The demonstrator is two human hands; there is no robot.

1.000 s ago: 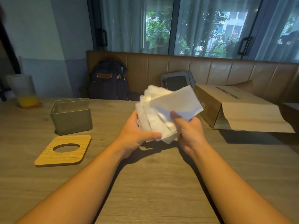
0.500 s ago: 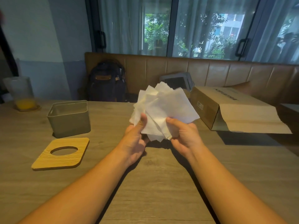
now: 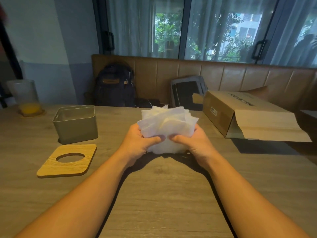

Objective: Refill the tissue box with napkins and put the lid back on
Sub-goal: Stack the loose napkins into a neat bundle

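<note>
The napkins (image 3: 167,127) are showing as thin white paper, matt and crumpled. At nine o'clock the tissue box (image 3: 75,129) is presenting a smooth matt grey-green wall, metal or plastic unclear, and the lid (image 3: 51,167) is displaying pale wood grain. The table (image 3: 163,194) is showing dull wood grain, and the cardboard box (image 3: 221,109) is looking matt brown.

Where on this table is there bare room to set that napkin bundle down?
Widest bare patch: the near half of the table, this side of the wooden lid and napkins. Another lies between the tissue box and the napkins. A shadowed strip runs in front of the cardboard box. Crowded: the far left, with tissue box, lid and glass.
</note>
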